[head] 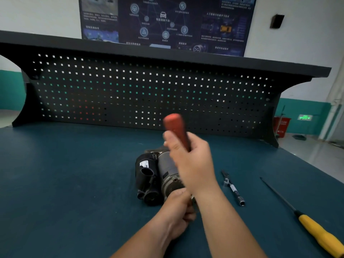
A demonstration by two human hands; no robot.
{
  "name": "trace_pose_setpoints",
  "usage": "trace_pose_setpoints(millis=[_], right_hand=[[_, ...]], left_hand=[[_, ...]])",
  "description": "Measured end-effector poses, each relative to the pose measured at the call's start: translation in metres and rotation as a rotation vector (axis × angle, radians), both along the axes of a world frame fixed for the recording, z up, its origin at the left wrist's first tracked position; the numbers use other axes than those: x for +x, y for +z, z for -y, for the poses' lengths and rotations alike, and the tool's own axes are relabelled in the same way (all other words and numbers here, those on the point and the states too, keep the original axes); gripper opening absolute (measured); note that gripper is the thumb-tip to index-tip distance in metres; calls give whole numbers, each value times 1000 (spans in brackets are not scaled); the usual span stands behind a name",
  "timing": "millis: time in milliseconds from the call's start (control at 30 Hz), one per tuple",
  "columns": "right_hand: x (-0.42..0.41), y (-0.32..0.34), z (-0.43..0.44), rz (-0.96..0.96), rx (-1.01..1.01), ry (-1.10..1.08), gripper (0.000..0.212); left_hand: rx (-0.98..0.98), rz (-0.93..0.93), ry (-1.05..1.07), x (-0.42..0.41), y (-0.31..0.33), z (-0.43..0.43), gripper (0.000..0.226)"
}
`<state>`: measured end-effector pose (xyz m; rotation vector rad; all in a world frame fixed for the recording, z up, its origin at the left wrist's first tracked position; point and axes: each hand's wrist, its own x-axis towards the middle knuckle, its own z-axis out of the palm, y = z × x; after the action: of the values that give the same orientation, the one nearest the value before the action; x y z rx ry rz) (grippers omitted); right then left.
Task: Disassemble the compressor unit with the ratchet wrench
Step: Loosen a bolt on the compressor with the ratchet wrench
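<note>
Left of the compressor, the dark teal workbench top (74, 183) is seen, backed by a black perforated metal pegboard (130, 90). The compressor unit (149, 175) itself is laid on its side mid-bench, with a black plastic housing on its left flank and a grey metal cylinder alongside.

At the compressor's near end the left hand (178, 207) is set, fingers curled tight against the end of the cylinder. What is enclosed there is hidden, so that grip cannot be told.

Just above the compressor the right hand (191, 161) is raised and wrapped firmly round the red-handled ratchet wrench (176, 127). The butt of the handle is pointed up and away and is blurred. The wrench's head is covered by the hands.

Right of the compressor, near but apart, a slim chrome extension bar with a socket end (232, 189) is laid flat. Further right, well apart from the compressor, a long black-shafted screwdriver with a yellow handle (314, 229) is laid diagonally, tip pointed away.
</note>
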<state>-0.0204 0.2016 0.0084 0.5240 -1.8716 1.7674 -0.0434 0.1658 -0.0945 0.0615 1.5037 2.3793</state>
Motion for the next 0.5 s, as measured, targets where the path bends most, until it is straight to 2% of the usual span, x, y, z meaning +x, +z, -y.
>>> trace_pose_setpoints(millis=[100,200,267,333,367,433,500], right_hand=[[-2,4,-28,49,-483,38,41],[-1,-5,-62,119,-1040,-97,41],[0,-17,-73,193,-1274,-162,42],[0,-22,-75,192,-1336,-195,42],[-1,-21,-72,162,-1300,-192,41],[-1,-13,-62,66,-1109,-152,40],[-1,-4,-45,-18,-797,-71,39]], left_hand=[[27,-27,-3,1,-1,0,46],[74,-8,-27,-1,0,-1,34],[97,-2,-39,0,1,0,25],[95,-5,-47,1,1,1,26],[75,-14,-52,1,0,1,31],[30,-34,-67,-2,-2,2,44],[-45,-38,-63,-4,-5,1,53]])
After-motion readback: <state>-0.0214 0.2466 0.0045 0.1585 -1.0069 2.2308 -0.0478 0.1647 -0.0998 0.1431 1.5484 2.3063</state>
